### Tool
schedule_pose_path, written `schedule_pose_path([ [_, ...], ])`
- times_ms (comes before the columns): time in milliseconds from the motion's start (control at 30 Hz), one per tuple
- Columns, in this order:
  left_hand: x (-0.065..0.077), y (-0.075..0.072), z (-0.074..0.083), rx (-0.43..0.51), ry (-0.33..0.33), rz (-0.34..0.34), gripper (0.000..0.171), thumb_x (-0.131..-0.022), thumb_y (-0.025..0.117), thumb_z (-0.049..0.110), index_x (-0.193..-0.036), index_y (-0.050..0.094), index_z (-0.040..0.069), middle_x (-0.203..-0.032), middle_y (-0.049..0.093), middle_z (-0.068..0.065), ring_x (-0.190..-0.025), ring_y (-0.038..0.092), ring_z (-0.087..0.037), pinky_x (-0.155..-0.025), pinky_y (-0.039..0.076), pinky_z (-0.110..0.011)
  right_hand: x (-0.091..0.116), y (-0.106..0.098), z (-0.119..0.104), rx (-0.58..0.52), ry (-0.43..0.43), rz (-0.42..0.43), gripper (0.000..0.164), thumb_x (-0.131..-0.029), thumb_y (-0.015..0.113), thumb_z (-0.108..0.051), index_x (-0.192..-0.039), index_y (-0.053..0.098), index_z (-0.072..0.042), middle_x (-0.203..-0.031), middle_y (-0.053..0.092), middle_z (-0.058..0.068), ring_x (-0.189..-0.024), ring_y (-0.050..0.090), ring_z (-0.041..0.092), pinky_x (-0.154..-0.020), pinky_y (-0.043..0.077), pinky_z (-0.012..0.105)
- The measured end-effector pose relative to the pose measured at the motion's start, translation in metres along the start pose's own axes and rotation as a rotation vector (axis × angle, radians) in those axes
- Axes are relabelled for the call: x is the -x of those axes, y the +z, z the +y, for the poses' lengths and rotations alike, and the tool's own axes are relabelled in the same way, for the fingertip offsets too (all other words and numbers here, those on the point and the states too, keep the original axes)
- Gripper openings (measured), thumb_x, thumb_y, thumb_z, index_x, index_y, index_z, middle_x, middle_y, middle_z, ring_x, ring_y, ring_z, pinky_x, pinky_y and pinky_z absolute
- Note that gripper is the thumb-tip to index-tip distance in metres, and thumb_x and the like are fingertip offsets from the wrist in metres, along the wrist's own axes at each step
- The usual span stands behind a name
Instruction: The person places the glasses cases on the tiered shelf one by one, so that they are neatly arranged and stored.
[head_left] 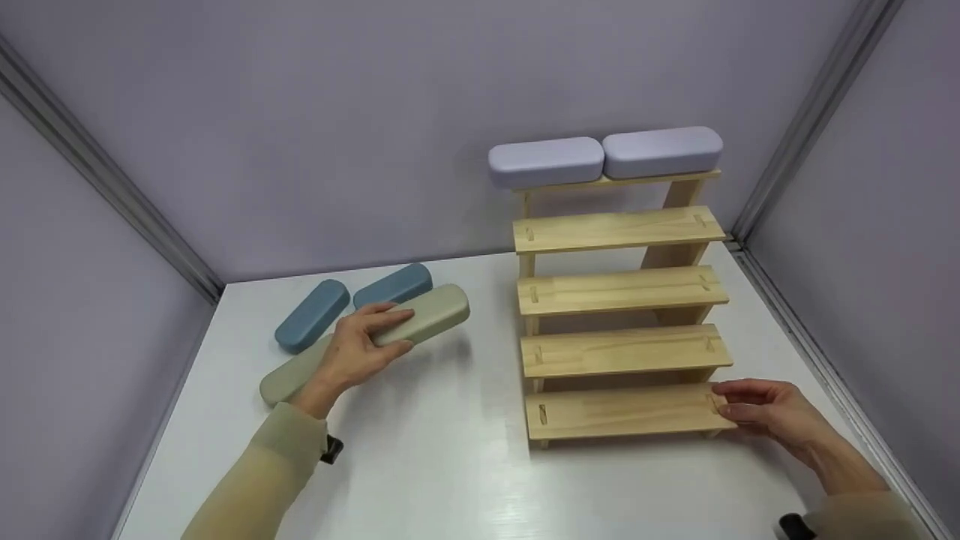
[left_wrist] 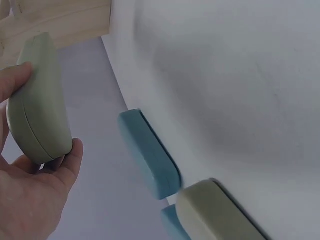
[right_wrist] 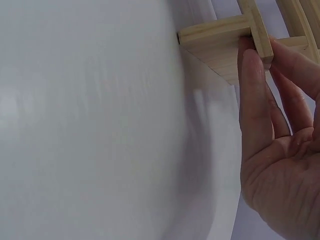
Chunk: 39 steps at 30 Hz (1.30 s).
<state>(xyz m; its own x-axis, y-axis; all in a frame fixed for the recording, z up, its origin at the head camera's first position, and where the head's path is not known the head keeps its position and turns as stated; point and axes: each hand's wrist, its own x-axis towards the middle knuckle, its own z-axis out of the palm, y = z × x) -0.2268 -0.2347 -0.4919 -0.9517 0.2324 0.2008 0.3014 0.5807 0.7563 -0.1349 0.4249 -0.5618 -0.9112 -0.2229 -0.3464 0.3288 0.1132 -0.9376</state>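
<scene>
My left hand (head_left: 351, 355) grips a pale green glasses case (head_left: 437, 310) by its sides, thumb on one side and fingers on the other. In the left wrist view this green case (left_wrist: 42, 100) is up off the table, its seam line showing. A second green glasses case (head_left: 289, 373) lies on the table, partly hidden behind the left hand and forearm. My right hand (head_left: 784, 420) pinches the right end of the lowest step of a wooden stepped rack (head_left: 622, 412). In the right wrist view, thumb and fingers sit either side of the step's board (right_wrist: 261, 37).
Two blue glasses cases, one farther left (head_left: 313, 315) and one behind the held case (head_left: 394, 286), lie on the white table (head_left: 442, 465). Two lilac glasses cases (head_left: 546, 161) (head_left: 664, 151) stand end to end on the rack's top step. Grey walls (head_left: 337, 135) enclose the table.
</scene>
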Motion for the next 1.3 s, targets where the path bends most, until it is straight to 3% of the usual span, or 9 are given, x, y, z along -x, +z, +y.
schedule_pose_path([
  [200,-0.008,-0.002,0.029,0.035,0.03,-0.052,0.049,-0.093,0.09,0.014,-0.141,0.08,0.02,-0.157,0.067,-0.016,-0.138,0.068,-0.04,-0.111,0.058,-0.054,-0.001,-0.001,0.0,-0.007,-0.008,-0.005,0.035,-0.105,0.072,0.001,-0.124,0.086,-0.024,-0.118,0.083,-0.024,-0.102,0.081,0.002,-0.086,0.067,0.024],
  [400,-0.016,-0.007,0.054,0.029,0.102,-0.085,0.05,-0.093,0.091,0.015,-0.141,0.08,0.02,-0.157,0.068,-0.015,-0.138,0.068,-0.039,-0.107,0.059,-0.052,-0.002,-0.002,0.0,0.01,-0.03,-0.012,0.035,-0.105,0.072,0.002,-0.125,0.086,-0.024,-0.12,0.083,-0.025,-0.102,0.081,0.002,-0.086,0.067,0.024],
  [600,-0.023,-0.013,0.072,0.01,0.151,-0.098,0.048,-0.091,0.092,0.015,-0.138,0.082,0.02,-0.156,0.069,-0.015,-0.133,0.072,-0.038,-0.106,0.06,-0.052,-0.002,-0.001,-0.001,0.031,-0.028,-0.005,0.034,-0.105,0.072,0.001,-0.122,0.086,-0.025,-0.118,0.083,-0.025,-0.097,0.08,0.002,-0.083,0.067,0.025],
  [800,-0.028,-0.017,0.085,0.057,0.181,-0.104,0.048,-0.091,0.092,0.015,-0.138,0.082,0.018,-0.155,0.07,-0.016,-0.132,0.072,-0.038,-0.105,0.06,-0.051,-0.002,0.0,-0.002,0.064,-0.027,-0.002,0.032,-0.105,0.073,-0.002,-0.122,0.084,-0.026,-0.118,0.081,-0.027,-0.098,0.078,0.001,-0.084,0.067,0.026],
  [967,-0.033,-0.015,0.095,0.025,0.182,-0.119,0.049,-0.092,0.092,0.02,-0.14,0.081,0.022,-0.156,0.069,-0.015,-0.135,0.071,-0.039,-0.105,0.059,-0.05,-0.002,0.0,-0.002,0.065,-0.025,-0.009,0.032,-0.107,0.072,-0.003,-0.124,0.084,-0.026,-0.119,0.081,-0.027,-0.101,0.079,0.001,-0.085,0.067,0.026],
  [1300,-0.06,-0.01,0.13,0.024,0.222,-0.2,0.048,-0.095,0.09,0.023,-0.142,0.08,0.025,-0.157,0.068,-0.014,-0.136,0.07,-0.037,-0.107,0.061,-0.051,-0.002,0.001,-0.001,0.102,0.006,0.017,0.031,-0.106,0.074,-0.008,-0.124,0.085,-0.031,-0.116,0.08,-0.03,-0.098,0.077,0.0,-0.084,0.066,0.027],
])
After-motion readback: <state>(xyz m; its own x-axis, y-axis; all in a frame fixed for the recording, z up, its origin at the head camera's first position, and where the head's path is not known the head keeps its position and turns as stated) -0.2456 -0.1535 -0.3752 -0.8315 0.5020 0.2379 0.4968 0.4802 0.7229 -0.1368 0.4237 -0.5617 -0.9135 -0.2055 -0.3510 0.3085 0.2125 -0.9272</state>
